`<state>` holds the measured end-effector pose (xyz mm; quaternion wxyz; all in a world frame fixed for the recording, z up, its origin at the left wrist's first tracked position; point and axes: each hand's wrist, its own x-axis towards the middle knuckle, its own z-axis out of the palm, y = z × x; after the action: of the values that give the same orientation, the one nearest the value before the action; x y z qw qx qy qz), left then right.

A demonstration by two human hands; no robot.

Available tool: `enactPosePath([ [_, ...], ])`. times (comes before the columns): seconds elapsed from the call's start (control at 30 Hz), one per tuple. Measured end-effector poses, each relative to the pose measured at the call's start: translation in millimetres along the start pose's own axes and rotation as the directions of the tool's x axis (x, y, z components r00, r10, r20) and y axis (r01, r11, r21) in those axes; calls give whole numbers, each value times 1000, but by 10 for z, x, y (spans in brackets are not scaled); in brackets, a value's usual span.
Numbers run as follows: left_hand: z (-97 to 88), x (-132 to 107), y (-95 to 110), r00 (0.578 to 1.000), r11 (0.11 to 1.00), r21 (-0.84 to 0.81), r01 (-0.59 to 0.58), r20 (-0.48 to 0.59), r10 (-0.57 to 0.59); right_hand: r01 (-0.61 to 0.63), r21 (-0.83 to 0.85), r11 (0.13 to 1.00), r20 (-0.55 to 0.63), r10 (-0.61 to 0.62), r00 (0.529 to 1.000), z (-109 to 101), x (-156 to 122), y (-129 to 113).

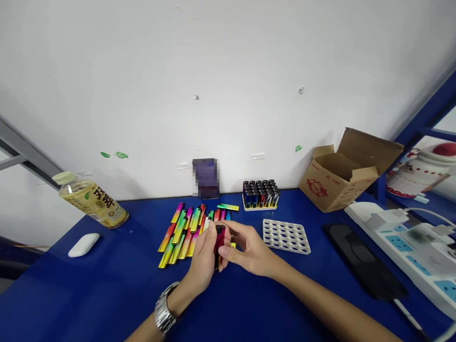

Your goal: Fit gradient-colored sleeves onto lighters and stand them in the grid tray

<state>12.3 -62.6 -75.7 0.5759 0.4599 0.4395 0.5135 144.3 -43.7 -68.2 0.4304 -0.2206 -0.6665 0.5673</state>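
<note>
My left hand [203,259], with a metal watch [164,311] on its wrist, and my right hand [249,249] meet over the blue table [107,294]. Both are closed around a dark red lighter [219,244] held upright between them. Just behind my hands lies a pile of several rainbow-coloured lighter shells [185,230]. An empty white tray with holes [286,236] lies right of my right hand. Further back, a tray full of lighters [260,194] stands near the wall.
A tea bottle [90,199] lies tilted at the back left, with a white earbud case [84,244] in front of it. An open cardboard box [342,173] stands at the back right. A black phone [363,266] and a white power strip [409,251] lie on the right.
</note>
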Motion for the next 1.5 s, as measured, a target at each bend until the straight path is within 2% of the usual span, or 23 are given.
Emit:
enactPosePath([
  [0.07, 21, 20, 12, 998, 998, -46, 32, -49, -34, -6, -82, 997, -4, 6, 1000, 15, 0, 21],
  [0.17, 27, 44, 36, 994, 986, -144, 90, -42, -97, -8, -200, 980, 10, 11, 1000, -2, 17, 21],
  [0.3, -22, 106, 95, 986, 954, -261, 145, -42, -162, 81, -349, 933, 84, -55, 995, -142, 150, 7],
  [0.37, -57, 144, 133, 980, 939, -308, 150, -76, -182, 99, -468, 878, 52, -84, 995, -224, 291, 20],
  [0.4, -73, 160, 150, 976, 933, -325, 153, -97, -193, 71, -568, 820, 19, -73, 997, -254, 379, 34],
  [0.47, -98, 180, 174, 969, 925, -345, 158, -127, -212, 5, -786, 618, 4, -4, 1000, -280, 582, 81],
  [0.53, -116, 185, 182, 965, 918, -357, 174, -126, -231, -65, -904, 422, -2, 147, 989, -259, 799, 141],
  [0.6, -128, 181, 176, 964, 912, -365, 189, -108, -243, -150, -955, 257, -90, 230, 969, -213, 1002, 190],
  [0.67, -137, 173, 166, 963, 906, -370, 205, -89, -254, -258, -951, 172, -206, 271, 940, -171, 1163, 204],
  [0.73, -145, 166, 157, 965, 903, -373, 216, -62, -256, -321, -936, 143, -278, 257, 925, -155, 1256, 175],
  [0.8, -150, 161, 151, 968, 899, -378, 219, -30, -249, -326, -931, 164, -293, 194, 936, -159, 1263, 122],
  [0.87, -153, 159, 148, 973, 899, -383, 214, -2, -232, -285, -925, 253, -266, 108, 958, -165, 1176, 75],
  [0.93, -152, 157, 145, 976, 901, -382, 205, 17, -215, -201, -885, 420, -213, 19, 977, -156, 1006, 53],
  [1.03, -138, 143, 126, 978, 910, -358, 207, 44, -205, -17, -702, 712, -122, -98, 988, -115, 663, 54],
  [1.1, -118, 125, 93, 979, 925, -321, 205, 59, -197, 109, -568, 816, -74, -182, 980, -82, 437, 59],
  [1.17, -93, 99, 43, 984, 949, -261, 176, 58, -167, 212, -479, 852, -6, -245, 970, -55, 257, 65],
  [1.23, -71, 71, -17, 993, 978, -174, 119, 33, -115, 235, -437, 868, 11, -256, 967, -33, 136, 81],
  [1.37, -51, 30, -121, 999, 998, -48, 29, 23, -28, 234, -409, 882, -47, -277, 960, -7, 37, 147],
  [1.5, -60, 17, -157, 997, 999, 22, -36, 68, 35, 267, -394, 879, -73, -320, 945, -21, 23, 167],
])
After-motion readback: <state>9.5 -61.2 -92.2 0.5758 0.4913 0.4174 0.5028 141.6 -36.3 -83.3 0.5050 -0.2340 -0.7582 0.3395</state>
